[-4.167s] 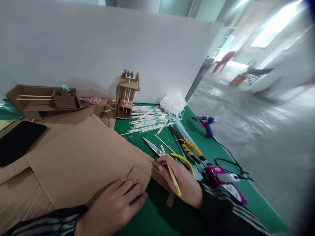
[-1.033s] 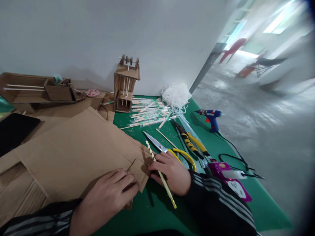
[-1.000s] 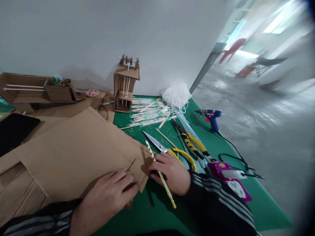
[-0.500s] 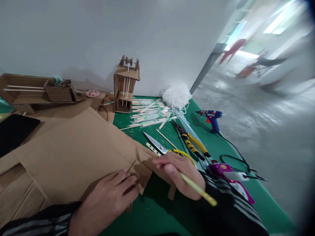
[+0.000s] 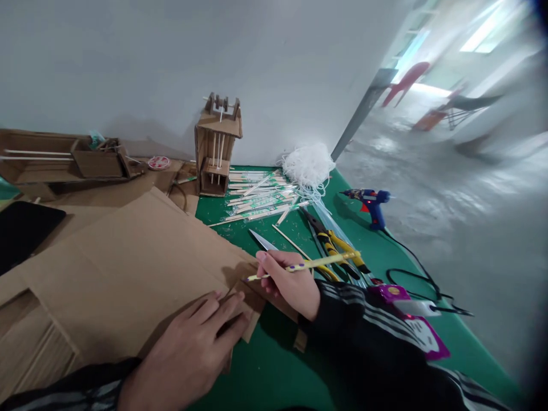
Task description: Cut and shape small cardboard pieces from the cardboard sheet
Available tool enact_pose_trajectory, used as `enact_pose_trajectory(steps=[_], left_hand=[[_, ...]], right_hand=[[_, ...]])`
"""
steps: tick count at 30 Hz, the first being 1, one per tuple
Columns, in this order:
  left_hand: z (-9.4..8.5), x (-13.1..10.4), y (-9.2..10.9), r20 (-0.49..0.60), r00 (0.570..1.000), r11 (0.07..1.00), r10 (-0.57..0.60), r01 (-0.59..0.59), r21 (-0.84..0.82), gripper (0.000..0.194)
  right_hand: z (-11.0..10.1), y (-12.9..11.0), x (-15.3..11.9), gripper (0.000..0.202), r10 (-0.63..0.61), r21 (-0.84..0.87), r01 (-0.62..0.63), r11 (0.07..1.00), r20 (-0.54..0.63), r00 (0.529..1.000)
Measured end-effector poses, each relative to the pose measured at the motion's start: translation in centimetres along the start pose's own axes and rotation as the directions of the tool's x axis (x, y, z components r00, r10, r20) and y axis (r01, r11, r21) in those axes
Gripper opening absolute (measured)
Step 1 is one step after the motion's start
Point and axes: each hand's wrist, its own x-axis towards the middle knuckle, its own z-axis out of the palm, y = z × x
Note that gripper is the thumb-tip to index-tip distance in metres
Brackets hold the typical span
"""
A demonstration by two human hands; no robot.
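Note:
A large brown cardboard sheet (image 5: pixel 128 262) lies flat over the left half of the green table (image 5: pixel 282 371). My left hand (image 5: pixel 192 348) presses flat on its near right corner, fingers spread beside a small cut flap. My right hand (image 5: pixel 291 282) grips a yellow pencil with purple dots (image 5: pixel 317 262). The pencil lies almost level, its tip touching the cardboard near the flap's edge.
Scissors (image 5: pixel 263 241), yellow-handled pliers (image 5: pixel 338 251), a purple box cutter (image 5: pixel 402 302), a blue glue gun (image 5: pixel 370 201) with black cord, wooden sticks (image 5: pixel 257 200), white string (image 5: pixel 306 162), a small cardboard tower (image 5: pixel 216 145), a cardboard tray (image 5: pixel 64 162) and a black tablet (image 5: pixel 21 228) surround the sheet. A white wall stands behind.
My right hand has turned the pencil round from pointing toward me to a writing grip, bringing its tip down onto the cardboard by the flap. My left hand stays pressed on the sheet.

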Motion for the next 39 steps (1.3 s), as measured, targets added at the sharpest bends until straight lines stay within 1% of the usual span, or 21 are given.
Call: enact_pose_trajectory(steps=[2, 6, 9, 14, 22, 25, 28, 35, 39], left_hand=[[0.1, 0.1, 0.0, -0.019, 1.000, 1.000, -0.001, 0.001, -0.001, 0.038], [0.5, 0.1, -0.1, -0.061, 0.998, 1.000, 0.002, 0.000, 0.027, 0.037], [0.7, 0.0, -0.2, -0.071, 0.997, 0.998, 0.029, -0.026, 0.052, 0.038], [0.7, 0.0, -0.3, -0.095, 0.995, 0.997, 0.032, -0.025, 0.074, 0.035], [0.7, 0.2, -0.3, -0.123, 0.992, 0.998, 0.019, -0.012, 0.060, 0.035], [0.7, 0.2, -0.3, -0.147, 0.988, 0.997, 0.037, -0.026, 0.078, 0.033], [0.7, 0.2, -0.3, -0.144, 0.989, 0.996, 0.027, -0.015, 0.085, 0.034], [0.9, 0.1, -0.2, -0.153, 0.988, 0.997, 0.015, -0.003, 0.078, 0.034], [0.9, 0.1, -0.2, -0.145, 0.989, 0.997, 0.028, -0.016, 0.081, 0.034]], right_hand=[[0.1, 0.6, 0.1, 0.045, 0.004, -0.009, -0.004, 1.000, -0.040, 0.999], [0.3, 1.1, 0.1, 0.046, 0.018, -0.038, -0.020, 0.999, -0.069, 0.997], [0.5, 1.1, 0.1, 0.048, 0.023, -0.061, -0.028, 0.998, -0.077, 0.997], [0.7, 0.8, 0.1, 0.048, 0.008, -0.096, -0.014, 0.995, -0.061, 0.998], [0.6, 1.2, 0.0, 0.048, -0.081, -0.212, 0.065, 0.975, -0.069, 0.994], [0.4, 1.3, 0.0, 0.048, -0.139, -0.268, 0.111, 0.957, -0.088, 0.986], [0.3, 1.3, 0.0, 0.047, -0.190, -0.315, 0.155, 0.936, -0.085, 0.978], [0.0, 1.1, 0.0, 0.049, -0.271, -0.369, 0.231, 0.900, -0.060, 0.961], [-0.3, 1.2, 0.1, 0.049, -0.293, -0.375, 0.256, 0.891, -0.045, 0.955]])
